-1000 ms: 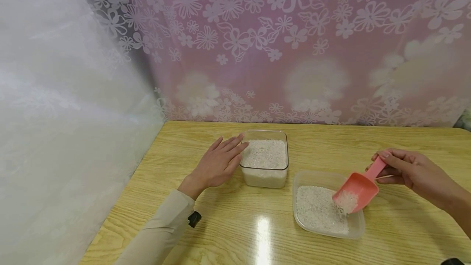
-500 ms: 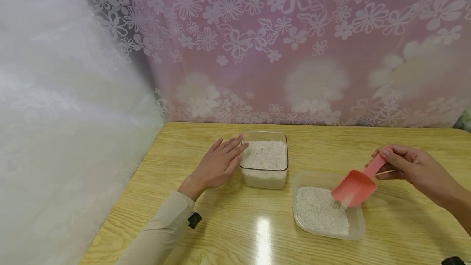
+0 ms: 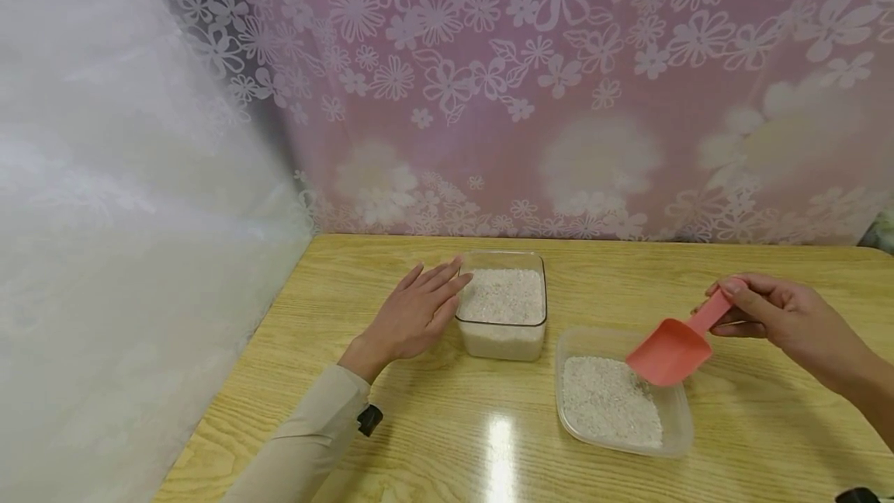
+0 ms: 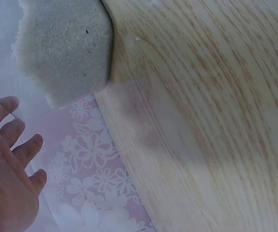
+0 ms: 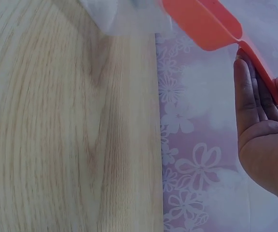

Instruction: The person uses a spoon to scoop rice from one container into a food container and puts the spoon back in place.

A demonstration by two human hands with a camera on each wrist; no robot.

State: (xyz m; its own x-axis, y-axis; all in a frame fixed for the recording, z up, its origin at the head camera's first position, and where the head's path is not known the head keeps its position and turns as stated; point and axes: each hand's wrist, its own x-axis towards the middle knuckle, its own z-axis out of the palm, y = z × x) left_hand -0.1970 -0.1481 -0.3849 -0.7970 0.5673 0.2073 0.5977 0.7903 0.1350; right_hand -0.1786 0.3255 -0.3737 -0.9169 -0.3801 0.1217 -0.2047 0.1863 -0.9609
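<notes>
My right hand (image 3: 785, 317) holds a pink scoop (image 3: 670, 352) by its handle, thumb on top and fingers beneath. The scoop's bowl is tilted down over a shallow clear plastic tub (image 3: 677, 429) that has rice (image 3: 608, 402) in it, and no rice shows in the bowl. In the right wrist view the scoop (image 5: 201, 24) is at the top. My left hand (image 3: 415, 313) has its fingers extended, with the fingertips touching the left rim of a deeper clear container (image 3: 503, 341) of rice. The left wrist view shows that rice (image 4: 64, 48) through the wall.
Both containers stand on a wood-grain table (image 3: 433, 441), the deep one left of and farther back than the tub. A pink floral curtain (image 3: 489, 115) hangs behind the table's back edge. A whitish sheet (image 3: 140, 216) hangs along the left side.
The rice in the scoop has slid out into the tub, and the scoop's bowl now looks empty. The right hand has tipped and raised the scoop slightly. My left hand has stayed in place.
</notes>
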